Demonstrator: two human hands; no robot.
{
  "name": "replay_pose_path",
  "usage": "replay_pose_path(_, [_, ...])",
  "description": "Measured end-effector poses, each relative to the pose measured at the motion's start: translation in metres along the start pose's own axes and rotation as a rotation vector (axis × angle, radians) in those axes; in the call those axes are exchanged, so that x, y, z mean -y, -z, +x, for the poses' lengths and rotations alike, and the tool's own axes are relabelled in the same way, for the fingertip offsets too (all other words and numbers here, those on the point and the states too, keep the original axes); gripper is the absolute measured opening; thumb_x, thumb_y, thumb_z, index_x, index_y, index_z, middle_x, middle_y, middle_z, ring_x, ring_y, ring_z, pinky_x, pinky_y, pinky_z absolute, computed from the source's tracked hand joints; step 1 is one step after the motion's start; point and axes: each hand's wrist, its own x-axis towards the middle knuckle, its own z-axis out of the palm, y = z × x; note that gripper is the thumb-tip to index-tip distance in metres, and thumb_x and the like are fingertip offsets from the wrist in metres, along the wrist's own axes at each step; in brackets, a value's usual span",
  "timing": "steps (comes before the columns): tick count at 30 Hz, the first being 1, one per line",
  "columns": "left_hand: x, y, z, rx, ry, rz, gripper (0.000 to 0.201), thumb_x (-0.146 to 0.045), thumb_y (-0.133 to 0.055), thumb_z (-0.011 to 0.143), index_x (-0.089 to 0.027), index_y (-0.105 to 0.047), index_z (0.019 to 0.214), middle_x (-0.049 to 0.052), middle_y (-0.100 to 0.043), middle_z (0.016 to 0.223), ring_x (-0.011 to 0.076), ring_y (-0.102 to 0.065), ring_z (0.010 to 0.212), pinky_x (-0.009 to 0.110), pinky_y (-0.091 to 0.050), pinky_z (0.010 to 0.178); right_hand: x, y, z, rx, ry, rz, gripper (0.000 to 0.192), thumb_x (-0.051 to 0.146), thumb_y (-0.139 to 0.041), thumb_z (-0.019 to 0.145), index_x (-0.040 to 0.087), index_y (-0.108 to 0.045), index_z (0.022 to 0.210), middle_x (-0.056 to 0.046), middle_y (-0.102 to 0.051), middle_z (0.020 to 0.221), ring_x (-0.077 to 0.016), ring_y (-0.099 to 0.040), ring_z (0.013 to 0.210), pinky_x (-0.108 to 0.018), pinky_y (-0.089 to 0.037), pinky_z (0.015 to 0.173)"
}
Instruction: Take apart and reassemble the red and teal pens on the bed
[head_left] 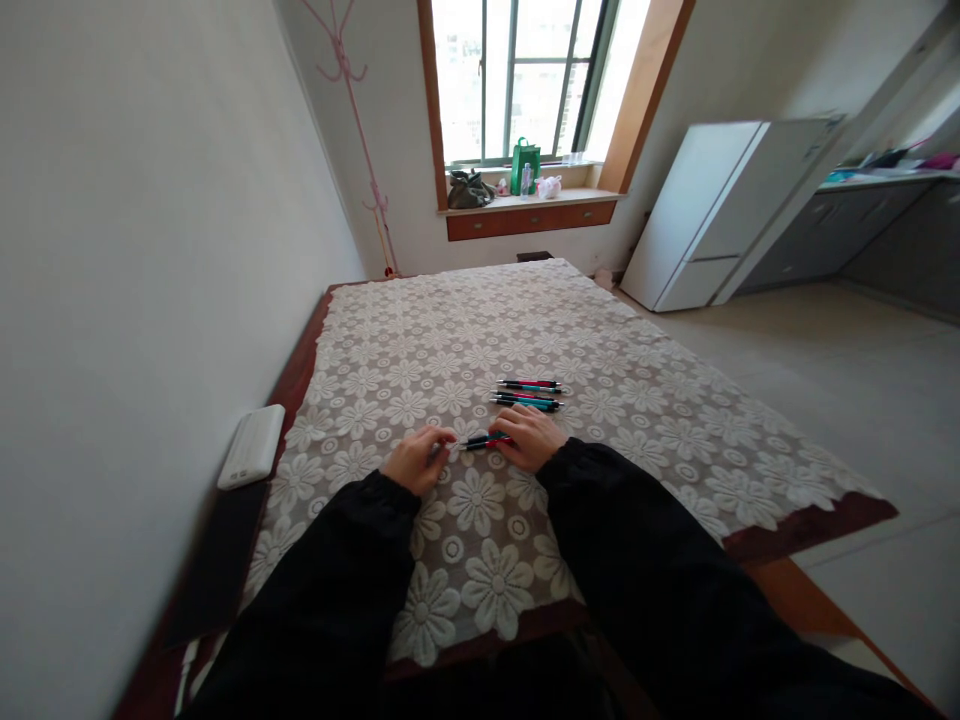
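On a lace floral tablecloth (480,330) lie several pens. A small group of pens (529,394) with red, teal and black barrels rests side by side just beyond my hands. My right hand (531,437) grips two pens (484,440), one teal and one red, lying across toward the left. My left hand (417,459) sits curled on the cloth with its fingertips near the tips of those pens; whether it touches them I cannot tell. Both my arms wear black sleeves.
A white power bank (252,447) lies at the table's left edge by the wall. A white fridge (705,210) stands at the right, a window sill (525,200) with a green bag and small items at the far end. Dark wooden table rim shows in front.
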Motion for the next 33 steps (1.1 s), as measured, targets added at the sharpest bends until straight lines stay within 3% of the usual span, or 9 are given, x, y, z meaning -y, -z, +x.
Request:
replay_pose_path(6, [0.002,0.000,0.001,0.053,-0.034,0.054,0.017,-0.020,-0.051,0.089,-0.024,-0.065,0.098,0.004,-0.070,0.101,0.0198,-0.065,0.097,0.035,-0.050,0.089,-0.003,0.000,0.001,0.022,-0.081,0.020,0.017,0.026,-0.060,0.087,0.020,-0.065,0.101,-0.006,-0.066,0.101,-0.0225,-0.055,0.095,-0.034,-0.041,0.086])
replay_pose_path(16, [0.005,0.001,0.000,0.078,-0.027,0.034,0.018,-0.022,-0.051,0.089,-0.025,-0.066,0.097,0.004,-0.071,0.103,0.0212,-0.063,0.100,0.037,-0.048,0.092,-0.034,0.005,-0.008,-0.062,-0.336,-0.061,0.027,0.017,-0.059,0.079,0.021,-0.068,0.104,-0.008,-0.064,0.111,-0.0257,-0.053,0.106,-0.038,-0.042,0.093])
replay_pose_path(24, [0.006,0.001,0.001,0.098,0.007,-0.021,0.017,-0.024,-0.055,0.086,-0.027,-0.069,0.095,0.004,-0.072,0.101,0.0228,-0.063,0.101,0.039,-0.047,0.095,-0.033,0.006,-0.008,-0.078,-0.390,-0.100,0.037,0.020,-0.058,0.081,0.019,-0.065,0.117,-0.012,-0.061,0.117,-0.0285,-0.050,0.111,-0.042,-0.041,0.096])
replay_pose_path(33, [0.007,0.001,0.000,0.095,-0.021,0.005,0.017,-0.024,-0.053,0.088,-0.027,-0.069,0.094,0.004,-0.071,0.100,0.0226,-0.063,0.099,0.037,-0.047,0.092,-0.034,0.001,-0.008,-0.079,-0.398,-0.074,0.034,0.028,-0.059,0.084,0.016,-0.063,0.116,-0.012,-0.062,0.116,-0.0281,-0.053,0.111,-0.041,-0.041,0.096])
